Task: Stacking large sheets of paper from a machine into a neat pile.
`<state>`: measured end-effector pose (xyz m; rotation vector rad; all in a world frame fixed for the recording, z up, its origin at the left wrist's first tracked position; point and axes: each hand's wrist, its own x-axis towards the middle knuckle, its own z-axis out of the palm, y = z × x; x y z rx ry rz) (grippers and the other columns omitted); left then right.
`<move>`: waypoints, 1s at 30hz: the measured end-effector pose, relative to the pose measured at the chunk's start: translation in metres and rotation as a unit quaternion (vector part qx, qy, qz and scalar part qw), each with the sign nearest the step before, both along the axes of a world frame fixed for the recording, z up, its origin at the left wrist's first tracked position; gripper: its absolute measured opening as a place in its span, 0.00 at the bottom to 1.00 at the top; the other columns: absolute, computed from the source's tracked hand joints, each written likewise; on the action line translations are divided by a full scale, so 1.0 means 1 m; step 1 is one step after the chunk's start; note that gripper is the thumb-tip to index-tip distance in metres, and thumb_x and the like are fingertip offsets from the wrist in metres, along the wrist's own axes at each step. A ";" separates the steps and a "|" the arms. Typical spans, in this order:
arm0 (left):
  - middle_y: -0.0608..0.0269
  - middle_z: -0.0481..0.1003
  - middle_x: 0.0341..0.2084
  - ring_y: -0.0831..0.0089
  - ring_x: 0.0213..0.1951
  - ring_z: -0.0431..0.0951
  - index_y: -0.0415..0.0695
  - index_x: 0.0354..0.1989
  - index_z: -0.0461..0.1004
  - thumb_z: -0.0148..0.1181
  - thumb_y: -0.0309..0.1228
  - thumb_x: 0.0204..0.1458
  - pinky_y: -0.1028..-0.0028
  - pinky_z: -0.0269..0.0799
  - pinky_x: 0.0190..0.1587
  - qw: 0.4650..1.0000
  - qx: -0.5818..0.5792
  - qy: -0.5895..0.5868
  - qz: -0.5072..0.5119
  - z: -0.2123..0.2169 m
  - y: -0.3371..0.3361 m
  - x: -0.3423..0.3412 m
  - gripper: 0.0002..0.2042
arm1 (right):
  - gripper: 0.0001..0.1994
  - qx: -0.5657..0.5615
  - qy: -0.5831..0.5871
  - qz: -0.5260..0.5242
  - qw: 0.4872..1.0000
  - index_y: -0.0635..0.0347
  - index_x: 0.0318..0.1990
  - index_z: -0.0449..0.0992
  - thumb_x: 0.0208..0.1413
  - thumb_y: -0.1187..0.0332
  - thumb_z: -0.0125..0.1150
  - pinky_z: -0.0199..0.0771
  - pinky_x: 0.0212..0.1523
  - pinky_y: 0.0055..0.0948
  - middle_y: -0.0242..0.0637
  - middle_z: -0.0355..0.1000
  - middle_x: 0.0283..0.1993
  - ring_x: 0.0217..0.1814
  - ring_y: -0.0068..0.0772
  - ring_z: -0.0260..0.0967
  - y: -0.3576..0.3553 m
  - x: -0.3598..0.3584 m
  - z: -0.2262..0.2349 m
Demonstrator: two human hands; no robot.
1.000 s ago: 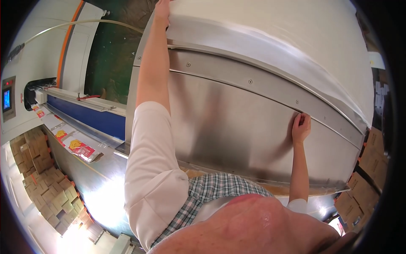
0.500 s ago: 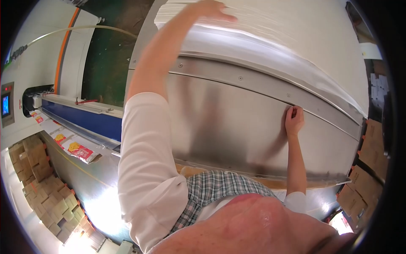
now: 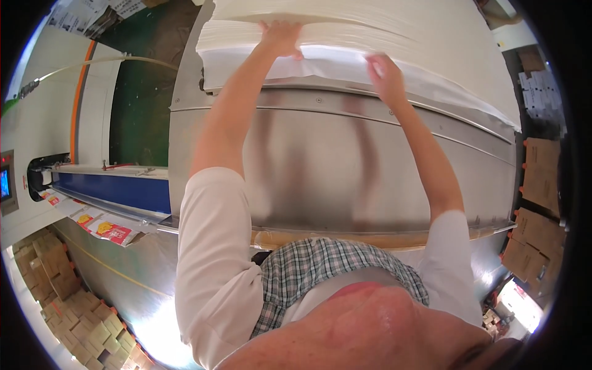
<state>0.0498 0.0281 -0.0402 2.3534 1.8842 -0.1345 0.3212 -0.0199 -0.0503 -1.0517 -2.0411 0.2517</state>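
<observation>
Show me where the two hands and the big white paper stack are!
left hand [image 3: 280,38], head view, back of the hand.
right hand [image 3: 385,75], head view, back of the hand.
white paper stack [image 3: 444,31], head view, top sheet.

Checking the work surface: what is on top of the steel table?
A tall stack of white sheets lies on the steel table. The left hand and right hand grip its near edge. What lies beneath the stack is covered.

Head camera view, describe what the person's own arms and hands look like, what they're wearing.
Both arms wear short white sleeves ending near the elbow, the forearms bare below. The left hand and right hand are bare: no gloves, and no watch or rings that I can make out. A checked green-and-white garment shows at the chest.
</observation>
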 end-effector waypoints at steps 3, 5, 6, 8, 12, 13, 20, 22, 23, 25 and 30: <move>0.54 0.66 0.48 0.54 0.54 0.60 0.50 0.53 0.59 0.68 0.43 0.27 0.42 0.48 0.52 1.000 -0.002 0.001 0.017 -0.003 -0.010 0.005 0.39 | 0.14 -0.010 -0.048 0.074 0.996 0.63 0.40 0.72 0.50 0.64 0.53 0.66 0.46 0.39 0.46 0.70 0.42 0.44 0.46 0.66 0.030 -0.075 0.024; 0.55 0.66 0.48 0.53 0.53 0.62 0.50 0.50 0.62 0.68 0.44 0.26 0.37 0.42 0.53 0.999 0.037 -0.004 0.027 -0.003 -0.012 0.006 0.37 | 0.20 -0.011 -0.133 0.067 0.989 0.61 0.45 0.69 0.51 0.56 0.50 0.61 0.50 0.40 0.46 0.69 0.45 0.49 0.46 0.64 0.050 -0.099 0.019; 0.55 0.66 0.48 0.53 0.53 0.62 0.50 0.50 0.62 0.68 0.44 0.26 0.37 0.42 0.53 0.999 0.037 -0.003 0.021 -0.003 -0.014 0.007 0.37 | 0.20 -0.012 -0.132 0.061 0.989 0.61 0.45 0.69 0.51 0.56 0.50 0.61 0.50 0.40 0.46 0.69 0.45 0.49 0.46 0.64 0.059 -0.095 0.015; 0.55 0.66 0.48 0.54 0.53 0.62 0.49 0.51 0.61 0.68 0.46 0.26 0.36 0.42 0.53 0.999 0.042 0.003 0.026 -0.008 -0.018 0.014 0.38 | 0.23 -0.088 -0.293 -0.008 0.952 0.59 0.45 0.69 0.51 0.50 0.48 0.59 0.50 0.43 0.45 0.69 0.46 0.50 0.45 0.64 0.072 -0.073 0.003; 0.55 0.55 0.59 0.55 0.60 0.53 0.51 0.60 0.50 0.68 0.48 0.25 0.35 0.41 0.53 0.996 0.002 0.079 0.048 -0.006 0.002 0.019 0.48 | 0.26 -0.140 -0.312 -0.087 0.936 0.56 0.41 0.71 0.51 0.42 0.41 0.59 0.49 0.45 0.41 0.70 0.42 0.47 0.44 0.65 0.111 0.046 -0.002; 0.59 0.47 0.62 0.57 0.62 0.48 0.52 0.62 0.45 0.70 0.48 0.23 0.35 0.42 0.53 0.992 -0.042 0.087 0.075 0.000 0.014 0.016 0.53 | 0.30 -0.153 -0.319 -0.079 0.932 0.57 0.43 0.71 0.50 0.39 0.40 0.54 0.51 0.48 0.42 0.69 0.43 0.51 0.42 0.63 0.121 0.083 0.003; 0.61 0.50 0.61 0.52 0.62 0.48 0.51 0.62 0.43 0.68 0.27 0.26 0.32 0.49 0.50 0.946 -0.134 0.177 0.237 0.002 0.007 0.018 0.50 | 0.38 -0.250 -0.394 -0.112 0.878 0.51 0.54 0.63 0.39 0.33 0.48 0.50 0.55 0.50 0.38 0.63 0.53 0.58 0.38 0.56 0.102 0.299 0.046; 0.61 0.51 0.60 0.53 0.61 0.48 0.50 0.62 0.43 0.67 0.24 0.27 0.31 0.48 0.50 0.937 -0.137 0.182 0.265 0.014 -0.010 0.008 0.49 | 0.41 -0.279 -0.427 -0.073 0.857 0.45 0.58 0.57 0.35 0.37 0.56 0.47 0.57 0.52 0.35 0.58 0.58 0.62 0.38 0.52 0.103 0.349 0.065; 0.61 0.50 0.60 0.53 0.61 0.47 0.50 0.62 0.43 0.66 0.23 0.27 0.31 0.48 0.50 0.930 -0.141 0.194 0.277 0.020 -0.019 0.003 0.49 | 0.41 -0.280 -0.427 -0.072 0.857 0.45 0.58 0.57 0.35 0.37 0.56 0.47 0.57 0.52 0.35 0.58 0.58 0.62 0.38 0.52 0.103 0.369 0.075; 0.62 0.50 0.61 0.53 0.62 0.47 0.49 0.61 0.43 0.66 0.22 0.27 0.33 0.48 0.52 0.917 -0.148 0.211 0.304 0.034 -0.035 0.011 0.48 | 0.38 -0.302 -0.498 -0.051 0.812 0.43 0.57 0.58 0.34 0.50 0.65 0.48 0.57 0.53 0.33 0.58 0.58 0.62 0.39 0.51 0.107 0.412 0.097; 0.59 0.52 0.59 0.54 0.61 0.50 0.49 0.60 0.45 0.66 0.23 0.27 0.44 0.50 0.56 0.914 -0.145 0.219 0.309 0.037 -0.048 -0.014 0.47 | 0.54 -0.228 -0.549 0.044 0.803 0.44 0.60 0.53 0.17 0.52 0.75 0.51 0.57 0.55 0.36 0.55 0.60 0.61 0.46 0.52 0.151 0.567 0.085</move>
